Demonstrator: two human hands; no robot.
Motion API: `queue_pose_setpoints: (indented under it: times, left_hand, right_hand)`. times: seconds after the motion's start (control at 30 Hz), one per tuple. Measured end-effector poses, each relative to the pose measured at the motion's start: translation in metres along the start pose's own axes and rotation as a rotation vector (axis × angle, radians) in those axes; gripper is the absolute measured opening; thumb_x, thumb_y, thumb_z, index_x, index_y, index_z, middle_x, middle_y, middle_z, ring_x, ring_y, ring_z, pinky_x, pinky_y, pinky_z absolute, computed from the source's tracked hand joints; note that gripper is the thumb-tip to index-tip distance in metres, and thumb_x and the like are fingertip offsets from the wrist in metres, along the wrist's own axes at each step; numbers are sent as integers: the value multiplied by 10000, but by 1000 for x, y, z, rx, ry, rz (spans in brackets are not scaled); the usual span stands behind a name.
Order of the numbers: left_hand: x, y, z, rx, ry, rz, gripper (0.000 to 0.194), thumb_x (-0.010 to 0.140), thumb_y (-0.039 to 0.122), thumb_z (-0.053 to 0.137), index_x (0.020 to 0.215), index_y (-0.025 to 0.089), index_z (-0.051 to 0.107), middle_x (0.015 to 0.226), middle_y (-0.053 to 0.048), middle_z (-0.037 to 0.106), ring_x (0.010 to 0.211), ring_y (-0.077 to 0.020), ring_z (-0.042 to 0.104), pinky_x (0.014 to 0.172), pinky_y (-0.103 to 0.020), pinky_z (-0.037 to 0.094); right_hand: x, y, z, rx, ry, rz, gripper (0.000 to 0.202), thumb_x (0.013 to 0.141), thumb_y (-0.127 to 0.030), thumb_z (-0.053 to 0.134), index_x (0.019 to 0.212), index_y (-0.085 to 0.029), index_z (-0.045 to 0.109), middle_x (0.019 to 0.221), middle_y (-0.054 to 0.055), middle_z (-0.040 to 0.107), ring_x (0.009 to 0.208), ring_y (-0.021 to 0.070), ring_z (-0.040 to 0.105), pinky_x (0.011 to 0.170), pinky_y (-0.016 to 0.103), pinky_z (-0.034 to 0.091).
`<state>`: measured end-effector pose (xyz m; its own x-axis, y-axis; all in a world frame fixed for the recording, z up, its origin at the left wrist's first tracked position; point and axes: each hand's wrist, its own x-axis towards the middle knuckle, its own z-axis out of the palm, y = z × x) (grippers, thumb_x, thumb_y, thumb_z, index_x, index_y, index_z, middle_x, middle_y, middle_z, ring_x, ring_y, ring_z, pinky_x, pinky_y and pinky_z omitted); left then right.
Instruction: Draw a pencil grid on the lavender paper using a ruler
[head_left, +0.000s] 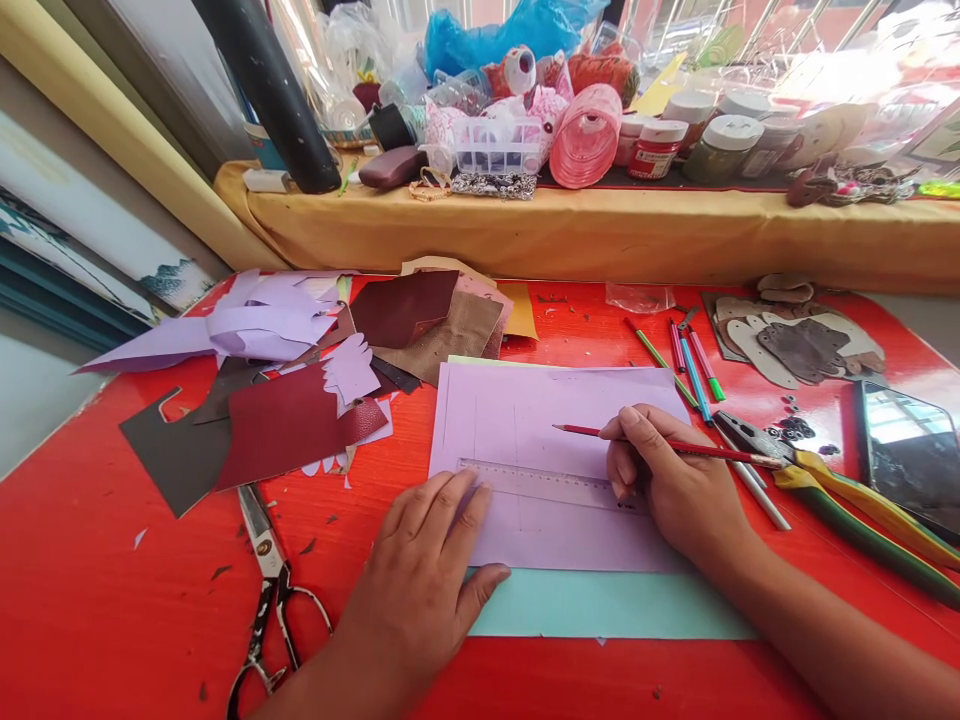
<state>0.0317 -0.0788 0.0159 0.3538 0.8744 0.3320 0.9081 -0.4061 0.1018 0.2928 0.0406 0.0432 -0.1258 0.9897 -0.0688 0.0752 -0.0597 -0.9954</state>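
Observation:
A sheet of purple paper (570, 410), marked with thin pencil lines, lies over a light green sheet (600, 605) on the red table. Across it rests a clear ruler (540, 484), slightly slanted. My left hand (431, 555) lies flat at the paper's left side, fingertips on the ruler's left end and thumb apart. My right hand (660, 470) grips a red pencil (690, 449) between thumb and fingers, its tip pointing left above the paper. The lower fingers of that hand are by the ruler's right end.
Scissors (266, 560) and leather scraps (289, 425) lie to the left. On the right are pliers (810, 475), several coloured pens (696, 380), a phone (907, 450) and cut leather pieces (806, 345). Jars (656, 150) and plastic items crowd the ledge behind.

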Motion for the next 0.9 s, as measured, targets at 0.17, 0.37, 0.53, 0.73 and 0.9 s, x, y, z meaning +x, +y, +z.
queue_pose_setpoints:
  times: [0.17,0.37,0.53,0.73,0.9]
  left_hand:
    - [1,1,0,-1,3,-24,499,1180,430,414,1506,111,618,1480,-174,675,1345,-344,589,1120,-523,493]
    - [0,1,0,27,-7,-17,503,1179,415,415,1535,113,600,1504,-172,662,1358,-343,578,1137,-511,473]
    - [-2,1,2,40,-17,-21,499,1173,401,427,1556,121,583,1526,-169,653,1378,-347,568,1145,-512,459]
    - [-3,2,4,35,-39,-39,516,1159,409,446,1590,145,550,1561,-162,638,1399,-345,570,1169,-511,458]
    - [-3,2,5,29,-43,-59,519,1144,404,476,1598,165,548,1580,-152,627,1418,-341,564,1188,-502,445]
  right_hand:
    - [2,4,-2,61,29,17,441,1023,-627,725,873,-212,740,559,-34,569,473,156,579,474,281,441]
    - [1,4,-2,57,68,19,429,1039,-607,714,870,-213,734,562,-32,569,483,153,579,488,283,425]
    - [0,2,-1,50,97,-2,427,1044,-602,709,870,-214,738,563,-30,572,485,154,578,499,294,442]
    - [0,1,1,50,122,-37,424,1046,-601,707,858,-222,736,558,-30,563,481,163,572,515,316,475]
    - [1,4,-1,34,105,-29,415,1050,-609,699,886,-229,733,572,-28,571,491,168,573,518,323,469]
